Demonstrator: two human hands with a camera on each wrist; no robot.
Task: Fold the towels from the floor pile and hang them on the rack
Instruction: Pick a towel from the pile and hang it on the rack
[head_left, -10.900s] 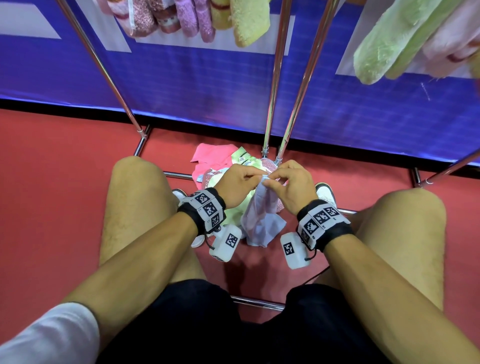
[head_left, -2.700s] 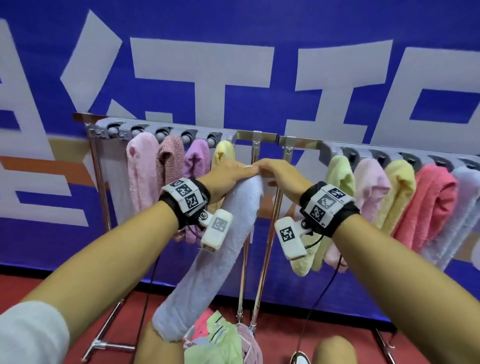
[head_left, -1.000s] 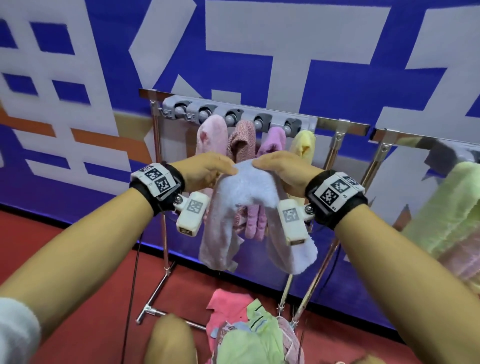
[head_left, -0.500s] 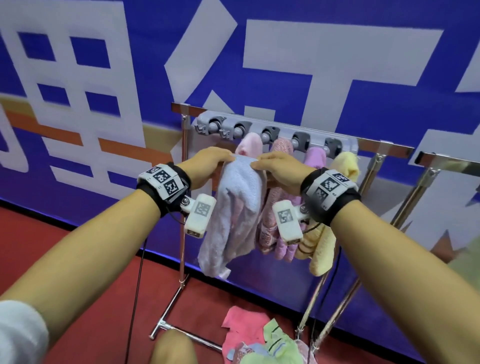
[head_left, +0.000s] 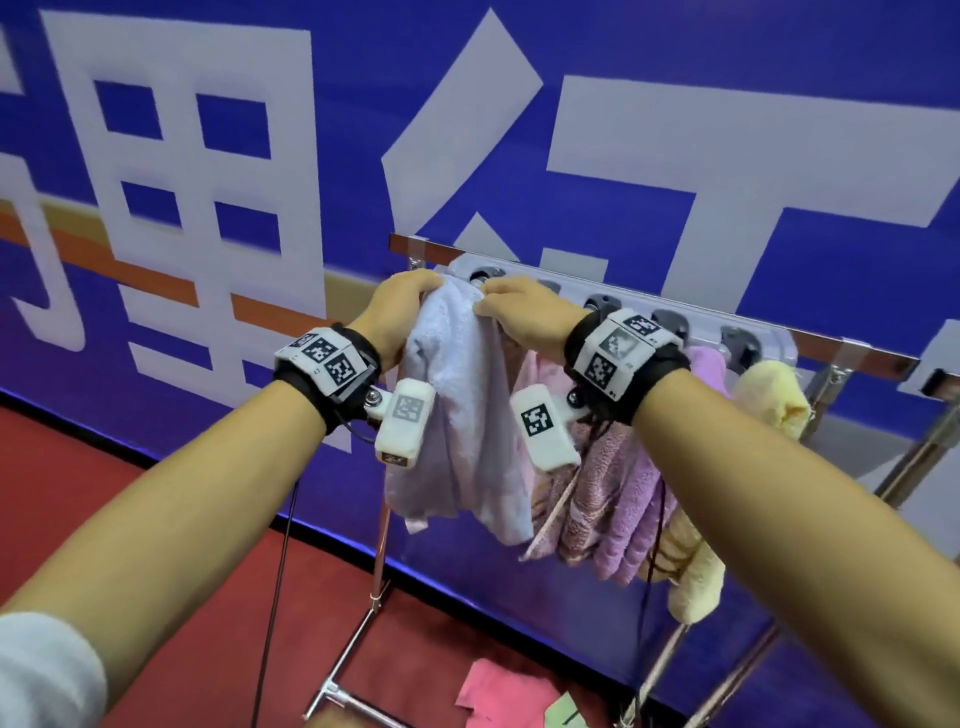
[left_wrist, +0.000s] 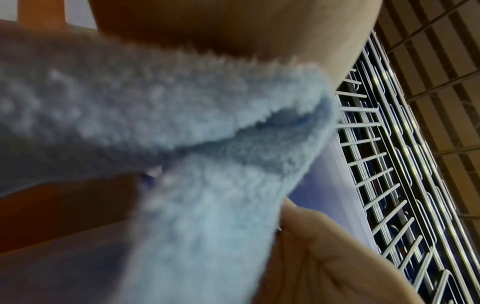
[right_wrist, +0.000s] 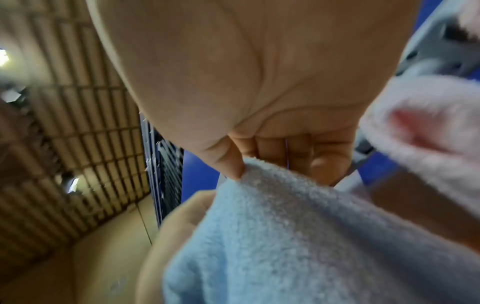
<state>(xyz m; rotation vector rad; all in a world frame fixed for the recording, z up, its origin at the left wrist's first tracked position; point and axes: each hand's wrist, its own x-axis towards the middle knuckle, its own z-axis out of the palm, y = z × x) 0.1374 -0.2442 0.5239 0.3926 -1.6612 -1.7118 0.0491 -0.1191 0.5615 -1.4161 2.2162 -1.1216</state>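
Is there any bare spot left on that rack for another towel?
Hardly. The left hand and right hand hold the blue towel at the rack's leftmost peg. Pink, purple and yellow towels crowd its right. Open room: red floor left of the rack's leg.

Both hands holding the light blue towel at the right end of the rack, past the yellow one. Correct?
Not quite. Both the left hand and right hand do hold the light blue towel, but at the left end of the rack, not the right. The head view shows it left of the pink towel, with the yellow towel farthest right in that group.
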